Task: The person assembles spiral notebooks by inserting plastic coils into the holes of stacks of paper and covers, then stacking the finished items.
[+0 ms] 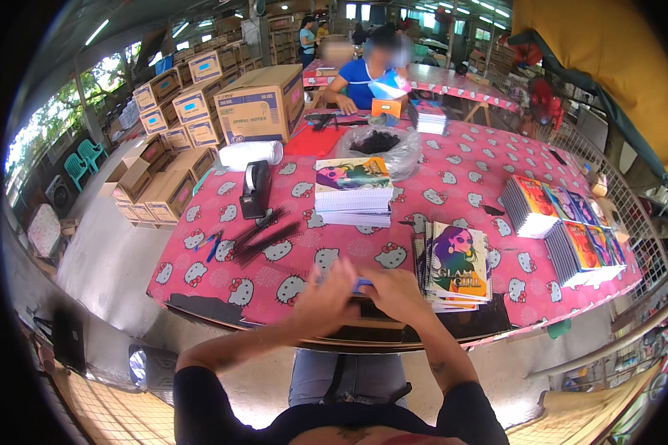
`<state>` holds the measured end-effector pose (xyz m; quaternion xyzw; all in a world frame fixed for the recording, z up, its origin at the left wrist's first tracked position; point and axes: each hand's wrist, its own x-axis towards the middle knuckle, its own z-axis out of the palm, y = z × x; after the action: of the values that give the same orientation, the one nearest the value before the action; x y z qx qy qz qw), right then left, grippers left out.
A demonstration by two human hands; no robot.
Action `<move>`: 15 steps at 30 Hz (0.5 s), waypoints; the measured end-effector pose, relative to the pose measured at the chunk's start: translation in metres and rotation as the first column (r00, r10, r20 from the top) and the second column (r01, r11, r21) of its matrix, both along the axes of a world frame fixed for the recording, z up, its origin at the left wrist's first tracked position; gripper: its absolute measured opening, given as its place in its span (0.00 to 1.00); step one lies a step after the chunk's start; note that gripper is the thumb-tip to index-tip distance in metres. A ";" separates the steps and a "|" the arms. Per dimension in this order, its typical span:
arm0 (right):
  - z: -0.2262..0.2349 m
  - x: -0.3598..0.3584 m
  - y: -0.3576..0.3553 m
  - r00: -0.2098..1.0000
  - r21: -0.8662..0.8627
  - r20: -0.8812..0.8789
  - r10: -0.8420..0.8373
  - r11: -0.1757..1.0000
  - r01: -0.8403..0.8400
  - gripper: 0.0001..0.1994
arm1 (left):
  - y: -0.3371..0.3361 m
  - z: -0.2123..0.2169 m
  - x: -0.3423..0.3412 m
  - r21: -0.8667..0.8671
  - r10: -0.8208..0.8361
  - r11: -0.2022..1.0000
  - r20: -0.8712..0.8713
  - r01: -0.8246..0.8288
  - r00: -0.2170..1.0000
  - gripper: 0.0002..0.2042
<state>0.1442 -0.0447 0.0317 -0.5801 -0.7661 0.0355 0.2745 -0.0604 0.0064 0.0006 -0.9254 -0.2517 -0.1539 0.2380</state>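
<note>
A small blue thing sits at the near edge of the bench, pinched between both hands; what it is cannot be told. The left hand is blurred, fingers spread and raised over its left end. The right hand curls over its right end, fingers closed on it.

Just right of the hands lies a short pile of spiral notebooks, the top cover showing a figure in sunglasses on yellow and teal. Further back, mid-bench, stands a taller notebook stack with a purple and green cover. At the right edge two fanned rows of notebooks show bright covers.

Left of the hands lie black spiral strips and blue pens, with a black tape dispenser behind them. A clear bag of dark bits rests beyond the tall stack. A brown carton with blue print stands at the far left corner, with more like it stacked behind. A person in blue sits at the far side.
</note>
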 end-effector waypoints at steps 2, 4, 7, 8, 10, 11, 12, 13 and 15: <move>0.009 -0.005 -0.001 0.999 -0.076 0.052 0.002 0.997 0.002 0.23 | 0.014 0.029 0.014 -0.017 0.078 0.997 0.087 -0.077 0.993 0.43; -0.001 -0.002 -0.006 0.998 -0.037 0.052 -0.034 0.999 0.036 0.23 | 0.010 0.026 0.015 -0.045 0.006 0.999 0.011 -0.006 1.000 0.43; -0.004 -0.002 -0.006 0.991 -0.044 0.097 -0.094 0.994 0.099 0.25 | 0.001 -0.001 0.009 -0.118 -0.073 0.990 0.054 0.079 0.996 0.43; -0.003 -0.006 -0.008 0.987 -0.077 0.117 -0.106 0.990 0.116 0.26 | 0.001 0.007 0.012 -0.125 -0.041 0.991 0.077 0.050 0.996 0.43; 0.004 -0.007 -0.014 0.993 0.002 0.056 -0.102 0.995 0.102 0.33 | 0.022 0.012 0.019 0.013 -0.001 1.000 0.134 -0.001 0.991 0.43; 0.003 -0.001 -0.021 0.995 0.126 0.019 -0.102 0.987 0.099 0.35 | 0.012 0.005 0.016 -0.045 -0.020 0.999 0.053 0.023 0.998 0.42; 0.003 0.006 -0.029 0.995 0.247 -0.019 -0.097 0.964 0.099 0.36 | 0.005 0.001 0.014 -0.103 -0.043 0.994 -0.028 0.040 0.999 0.42; 0.002 0.022 -0.043 0.982 0.126 -0.139 -0.124 0.982 0.142 0.38 | 0.004 0.005 0.018 -0.092 -0.032 0.995 -0.021 0.030 0.999 0.41; -0.025 0.041 -0.042 0.793 0.072 -0.607 0.047 0.997 -0.005 0.36 | 0.002 0.022 0.031 -0.068 -0.013 0.998 -0.006 0.013 1.000 0.40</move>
<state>0.1848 -0.0871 0.0071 -0.5179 -0.6461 0.1982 0.5245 -0.0293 0.0085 0.0224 -0.9351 -0.2501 -0.1436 0.2061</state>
